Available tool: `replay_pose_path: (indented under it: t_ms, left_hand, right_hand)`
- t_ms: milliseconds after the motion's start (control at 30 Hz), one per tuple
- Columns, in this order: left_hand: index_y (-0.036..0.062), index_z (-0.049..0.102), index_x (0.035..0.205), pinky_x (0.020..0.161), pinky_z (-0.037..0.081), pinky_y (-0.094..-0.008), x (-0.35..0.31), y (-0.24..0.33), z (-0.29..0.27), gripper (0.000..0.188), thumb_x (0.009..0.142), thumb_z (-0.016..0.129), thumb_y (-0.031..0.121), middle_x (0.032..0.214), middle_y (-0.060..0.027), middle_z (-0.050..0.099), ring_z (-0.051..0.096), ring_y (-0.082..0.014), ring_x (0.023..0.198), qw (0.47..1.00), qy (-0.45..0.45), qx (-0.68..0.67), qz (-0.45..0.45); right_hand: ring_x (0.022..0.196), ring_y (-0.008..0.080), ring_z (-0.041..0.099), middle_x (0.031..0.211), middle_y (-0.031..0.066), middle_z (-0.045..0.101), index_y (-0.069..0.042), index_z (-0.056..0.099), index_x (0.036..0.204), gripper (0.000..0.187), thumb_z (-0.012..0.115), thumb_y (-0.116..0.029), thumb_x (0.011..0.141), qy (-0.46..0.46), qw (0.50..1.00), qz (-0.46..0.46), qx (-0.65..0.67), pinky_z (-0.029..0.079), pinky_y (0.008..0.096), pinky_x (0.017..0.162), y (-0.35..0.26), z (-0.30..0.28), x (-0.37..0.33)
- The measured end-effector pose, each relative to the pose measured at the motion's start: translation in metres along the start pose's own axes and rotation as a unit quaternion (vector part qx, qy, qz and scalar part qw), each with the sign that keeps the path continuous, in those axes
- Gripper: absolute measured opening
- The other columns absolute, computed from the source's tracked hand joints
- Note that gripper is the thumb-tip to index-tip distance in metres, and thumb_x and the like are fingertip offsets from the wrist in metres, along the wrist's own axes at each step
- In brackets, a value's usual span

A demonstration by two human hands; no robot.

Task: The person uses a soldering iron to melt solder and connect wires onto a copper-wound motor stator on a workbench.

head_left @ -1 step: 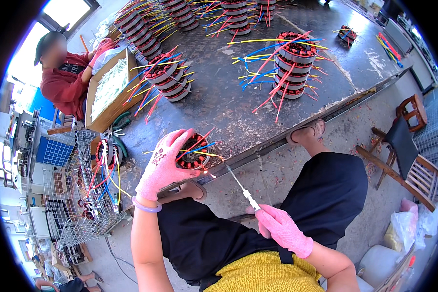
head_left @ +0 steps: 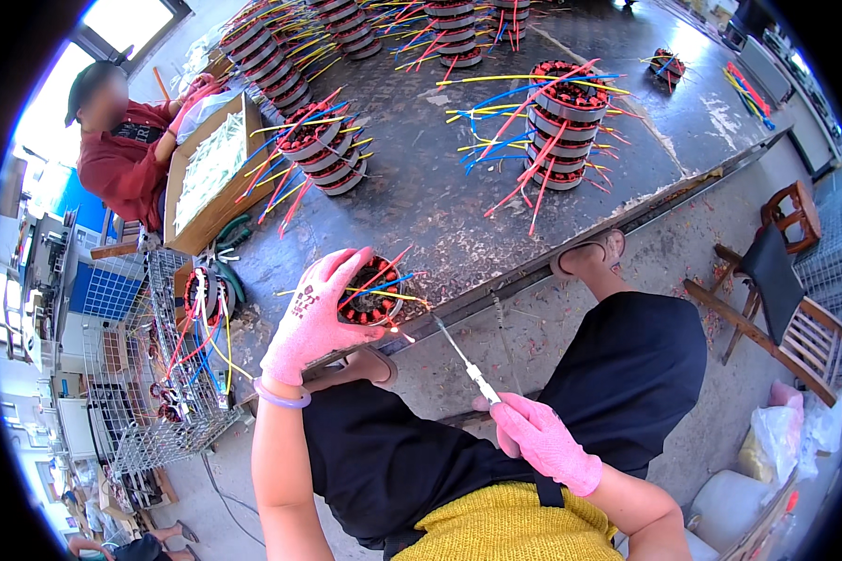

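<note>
At the table's near edge lies a ring-shaped motor stator (head_left: 376, 297) with red windings and red, blue and yellow wires. My left hand (head_left: 320, 313), in a pink glove, grips it from the left, thumb below and fingers over the top. Bright orange spots glow at wire ends on its right side. My right hand (head_left: 544, 439), also gloved in pink, is closed round a slim tool (head_left: 477, 377) with a white middle and a thin metal rod. The rod points up and left toward the wire ends, and its tip appears just apart from them.
Stacked stators (head_left: 566, 131) with loose wires stand farther back on the dark table (head_left: 421, 178). A cardboard box (head_left: 210, 173) of pale strips and green-handled pliers (head_left: 232, 234) are at left, near a seated co-worker (head_left: 126, 154). A wire basket (head_left: 131, 374) stands left; a wooden chair (head_left: 776, 299), right.
</note>
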State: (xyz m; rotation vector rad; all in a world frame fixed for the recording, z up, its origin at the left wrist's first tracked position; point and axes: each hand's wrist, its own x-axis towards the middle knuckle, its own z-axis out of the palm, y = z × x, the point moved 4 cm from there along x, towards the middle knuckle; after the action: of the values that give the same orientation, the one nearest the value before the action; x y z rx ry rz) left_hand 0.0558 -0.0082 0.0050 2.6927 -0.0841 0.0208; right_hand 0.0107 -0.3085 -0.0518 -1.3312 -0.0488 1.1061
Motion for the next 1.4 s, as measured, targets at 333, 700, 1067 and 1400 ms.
replay_pose_path:
  t_ms: [333,700,1067,1400]
  left_hand:
    - [0.0058,0.048,0.143,0.111,0.037,-0.044,0.001,-0.001,0.0,0.098,0.058,0.091,0.029,0.14,-0.0184,0.049,0.047,-0.0382,0.13,1.0,-0.007,0.002,0.01]
    - [0.007,0.049,0.141,0.11,0.037,-0.0443,0.0,0.002,-0.001,0.093,0.059,0.089,0.026,0.139,-0.0172,0.049,0.047,-0.0377,0.129,1.0,-0.003,-0.002,0.01]
    - [0.0062,0.049,0.142,0.11,0.038,-0.0443,0.0,0.001,0.0,0.098,0.057,0.091,0.029,0.14,-0.0183,0.049,0.048,-0.0386,0.129,1.0,-0.001,0.003,0.013]
    - [0.0061,0.05,0.141,0.109,0.039,-0.0429,-0.001,0.004,-0.001,0.1,0.052,0.092,0.025,0.136,-0.0165,0.051,0.049,-0.0369,0.127,1.0,0.003,0.002,-0.007]
  right_hand:
    - [0.059,0.0042,0.043,0.067,-0.0035,0.048,0.0,0.059,0.128,0.038,0.046,-0.027,0.106,-0.006,1.0,-0.013,0.007,0.035,0.0223,0.054,-0.001,0.001,0.002]
    - [0.06,0.0043,0.043,0.069,-0.003,0.048,0.001,0.059,0.129,0.038,0.046,-0.027,0.105,-0.003,1.0,-0.002,0.026,0.035,0.0224,0.055,-0.005,0.003,0.001]
    - [0.06,0.0045,0.044,0.07,-0.0025,0.05,0.003,0.057,0.128,0.039,0.047,-0.027,0.105,-0.008,0.999,-0.006,0.03,0.036,0.0224,0.055,-0.001,0.002,0.002]
    - [0.059,0.0044,0.041,0.068,-0.0025,0.049,0.002,0.058,0.127,0.039,0.047,-0.028,0.105,0.006,1.0,-0.006,0.006,0.034,0.0225,0.054,-0.008,0.001,-0.001]
